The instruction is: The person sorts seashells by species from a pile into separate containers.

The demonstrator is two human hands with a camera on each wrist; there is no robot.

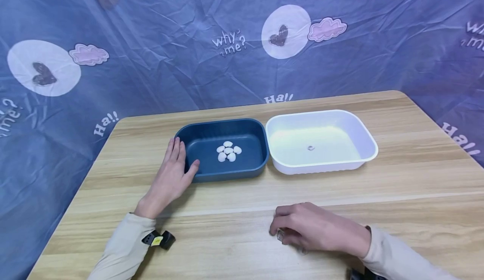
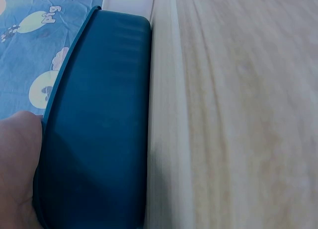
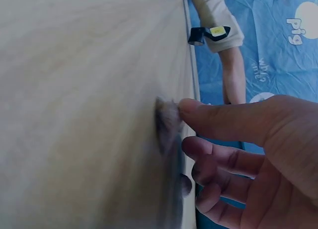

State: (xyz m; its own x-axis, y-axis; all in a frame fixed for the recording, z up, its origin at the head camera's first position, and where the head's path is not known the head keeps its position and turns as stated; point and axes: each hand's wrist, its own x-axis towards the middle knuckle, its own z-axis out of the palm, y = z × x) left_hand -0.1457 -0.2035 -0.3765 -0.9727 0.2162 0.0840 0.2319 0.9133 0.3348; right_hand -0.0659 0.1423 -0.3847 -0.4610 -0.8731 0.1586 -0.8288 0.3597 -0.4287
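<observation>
My left hand [image 1: 171, 173] rests on the left end of a dark blue tray [image 1: 227, 176], fingers extended along the rim and thumb over the near corner. In the left wrist view the thumb [image 2: 20, 159] lies against the rim, beside the tray's outer wall. Several smooth white pebbles [image 1: 228, 150] lie grouped inside that tray. My right hand [image 1: 314, 227], low over the table front, pinches a small clear glassy piece [image 1: 280, 234] between thumb and fingertips. The right wrist view shows this piece [image 3: 168, 120] blurred at the thumb tip, the other fingers curled.
A white tray [image 1: 321, 167] stands against the blue tray's right side, with one small clear piece [image 1: 311, 147] on its floor. Both sit on a wood-grain table [image 1: 219, 225]. Behind hangs a blue printed cloth [image 1: 170, 61].
</observation>
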